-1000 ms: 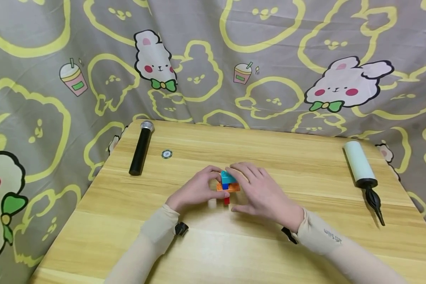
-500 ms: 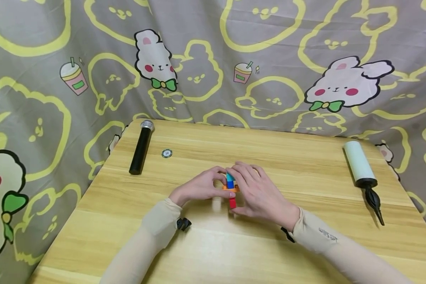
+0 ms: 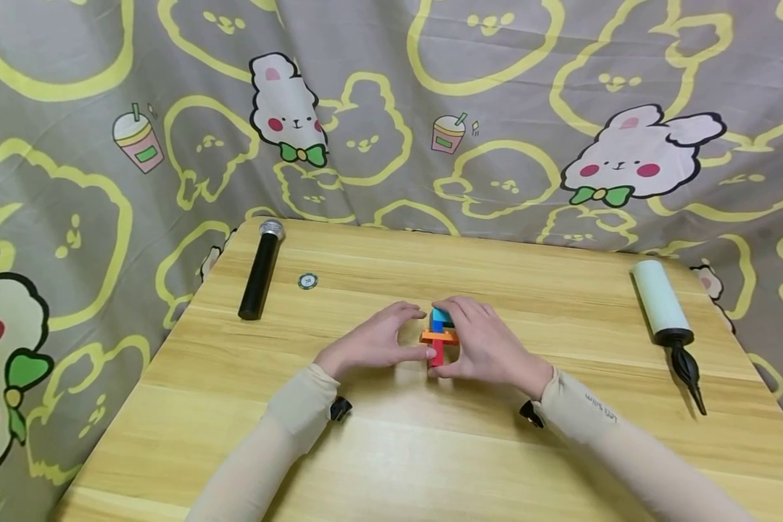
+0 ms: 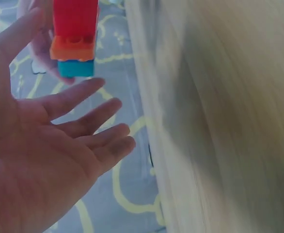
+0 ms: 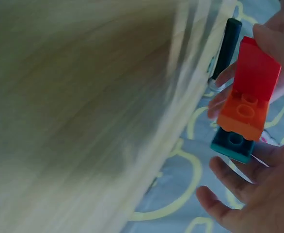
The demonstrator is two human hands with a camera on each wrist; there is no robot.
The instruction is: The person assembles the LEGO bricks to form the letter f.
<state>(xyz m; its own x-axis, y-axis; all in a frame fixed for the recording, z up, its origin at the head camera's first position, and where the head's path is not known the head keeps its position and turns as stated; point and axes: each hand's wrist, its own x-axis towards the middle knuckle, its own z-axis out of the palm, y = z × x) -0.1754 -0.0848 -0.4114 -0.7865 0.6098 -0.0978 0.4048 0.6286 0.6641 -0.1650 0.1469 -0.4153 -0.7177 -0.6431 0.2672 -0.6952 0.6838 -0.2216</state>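
Observation:
A small stack of toy building blocks (image 3: 438,352) stands upright between the hands: teal on top, then blue, a wider orange one and red at the bottom. My right hand (image 3: 489,344) holds the stack from the right, fingers at the teal block (image 5: 233,144) and thumb by the lower end of the red block (image 5: 256,68). On the left, my left hand (image 3: 375,339) has its fingers spread and relaxed, its thumb overlapping the red block in the head view. In the left wrist view those fingers (image 4: 98,116) extend below the orange block (image 4: 73,47), holding nothing.
A black microphone (image 3: 259,275) lies at the back left of the wooden table (image 3: 391,464), with a round poker chip (image 3: 308,281) beside it. At the right lies a hand pump (image 3: 662,301) with a black nozzle. A patterned curtain (image 3: 378,43) hangs behind the table.
The stack has shifted a little to the right and stands straighter. My left fingers have come away from it and opened, while my right hand has stayed around it.

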